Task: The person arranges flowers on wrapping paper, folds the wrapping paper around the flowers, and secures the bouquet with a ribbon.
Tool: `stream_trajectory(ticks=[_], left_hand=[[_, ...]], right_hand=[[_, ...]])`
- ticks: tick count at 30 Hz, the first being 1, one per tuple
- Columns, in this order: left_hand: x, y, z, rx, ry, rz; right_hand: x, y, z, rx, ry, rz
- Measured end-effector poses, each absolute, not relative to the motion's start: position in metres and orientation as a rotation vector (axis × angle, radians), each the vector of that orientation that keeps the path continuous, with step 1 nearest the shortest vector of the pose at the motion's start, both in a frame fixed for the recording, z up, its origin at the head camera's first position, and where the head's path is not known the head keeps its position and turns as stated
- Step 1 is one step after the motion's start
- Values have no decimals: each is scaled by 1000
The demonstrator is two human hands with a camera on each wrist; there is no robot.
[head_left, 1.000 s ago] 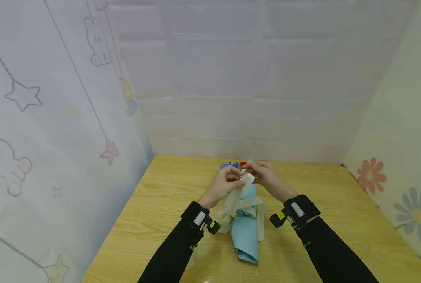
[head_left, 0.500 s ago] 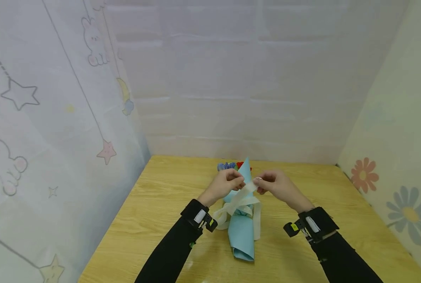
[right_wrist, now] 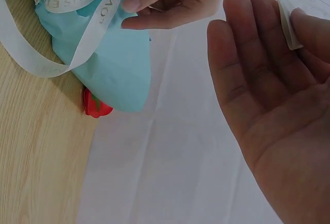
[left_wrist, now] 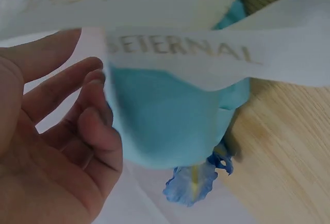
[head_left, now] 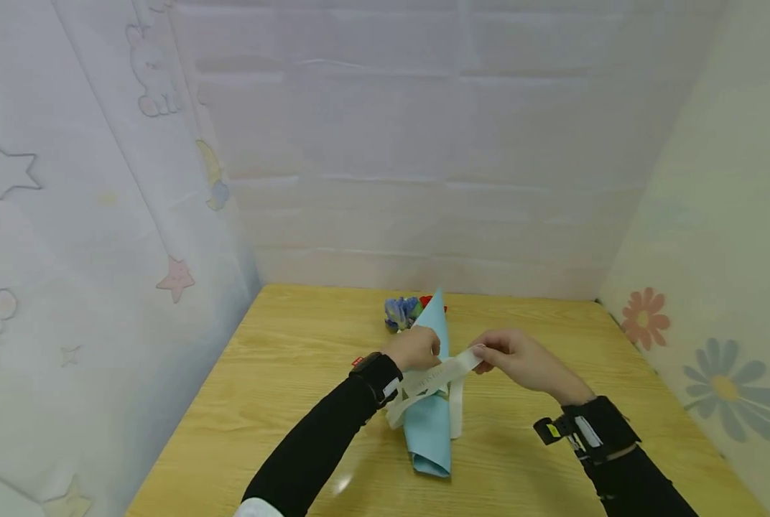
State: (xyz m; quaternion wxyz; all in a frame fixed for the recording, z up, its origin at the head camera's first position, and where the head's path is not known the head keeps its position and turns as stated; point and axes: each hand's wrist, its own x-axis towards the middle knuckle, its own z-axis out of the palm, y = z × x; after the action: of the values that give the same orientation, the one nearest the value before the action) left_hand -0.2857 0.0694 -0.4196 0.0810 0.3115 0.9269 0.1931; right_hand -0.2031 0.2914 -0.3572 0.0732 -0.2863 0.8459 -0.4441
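A bouquet in light blue wrapping paper (head_left: 429, 431) lies on the table, its narrow rolled end nearest me. A cream ribbon (head_left: 433, 379) with gold lettering goes round its gathered middle, with loops and a loose tail. My right hand (head_left: 521, 362) pinches one ribbon end between thumb and fingers, drawn out to the right of the bouquet. My left hand (head_left: 416, 347) is over the paper's left side, close to the ribbon. In the left wrist view its fingers (left_wrist: 98, 131) curl loosely with nothing between them, and the printed ribbon (left_wrist: 180, 49) passes in front.
Blue flowers (head_left: 401, 311) and a red flower (right_wrist: 97, 104) show at the bouquet's far end. The wooden table (head_left: 281, 402) extends to both sides. A pale back wall (head_left: 372, 215) and printed side walls stand round it.
My right hand has pulled the ribbon end to the right, away from the left hand. The left hand has let go of the ribbon, turned over and lowered toward the wrap.
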Motion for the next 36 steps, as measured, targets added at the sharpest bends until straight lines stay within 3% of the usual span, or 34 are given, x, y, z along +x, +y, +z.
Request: stream_trajectory(ticks=[8,23,30,36], left_hand=[[-292,67,-449,1071,2844,570],[-268,-24,-404,729,2598,1900],[-240,-49,-374,948,2499,2139],[-222,-26,-369,1251,2434,2000]], right_hand=[[-202,297,-364,-777,2575,-1353],[-224,296,-370,-442,2630,-1613],[-237,290,-372,-218,2673,-1730],[-244,279,-377,-177,2657,-1772]])
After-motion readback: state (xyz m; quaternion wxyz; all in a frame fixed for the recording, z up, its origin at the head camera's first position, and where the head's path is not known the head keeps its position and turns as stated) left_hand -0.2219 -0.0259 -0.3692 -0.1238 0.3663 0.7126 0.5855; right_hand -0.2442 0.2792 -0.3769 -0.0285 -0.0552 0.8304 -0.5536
